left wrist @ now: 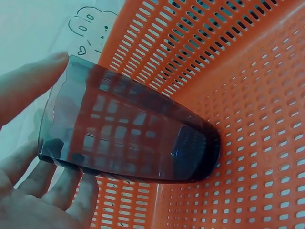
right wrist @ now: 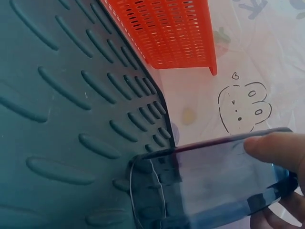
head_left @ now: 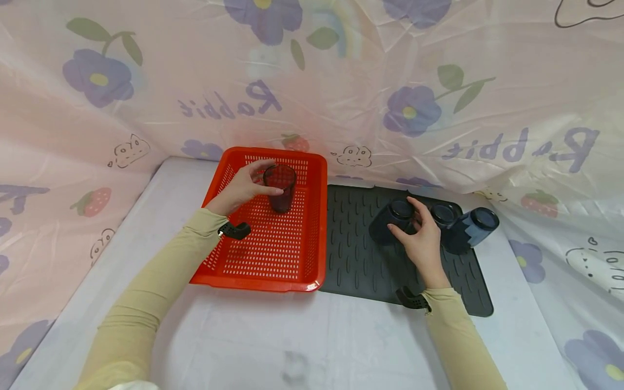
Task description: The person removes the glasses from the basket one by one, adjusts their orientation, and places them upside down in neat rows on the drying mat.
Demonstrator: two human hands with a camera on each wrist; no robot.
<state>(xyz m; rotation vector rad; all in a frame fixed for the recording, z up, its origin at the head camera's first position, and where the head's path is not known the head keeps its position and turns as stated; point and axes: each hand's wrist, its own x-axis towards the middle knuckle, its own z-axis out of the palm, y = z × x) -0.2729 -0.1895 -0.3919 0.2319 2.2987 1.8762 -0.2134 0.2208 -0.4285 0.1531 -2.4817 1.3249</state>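
Observation:
My left hand [head_left: 244, 187] grips a dark tinted drinking glass [head_left: 281, 197] near its rim, thumb on one side and fingers on the other. That glass stands mouth up inside a red plastic basket [head_left: 322, 233], its base against the perforated floor in the left wrist view. Over the dark ridged mat [head_left: 358, 265], my right hand [head_left: 423, 244] holds a second tinted glass [right wrist: 214, 181] by its base end. This one is upside down, its rim at the mat's surface. Two more glasses, one behind [head_left: 442, 214] and one nearer the edge [head_left: 470, 230], stand inverted to its right.
The basket sits at the mat's left side, on a white-covered table [head_left: 244, 336]. A patterned curtain [head_left: 341, 81] with flowers and rabbits hangs behind the table and along both sides.

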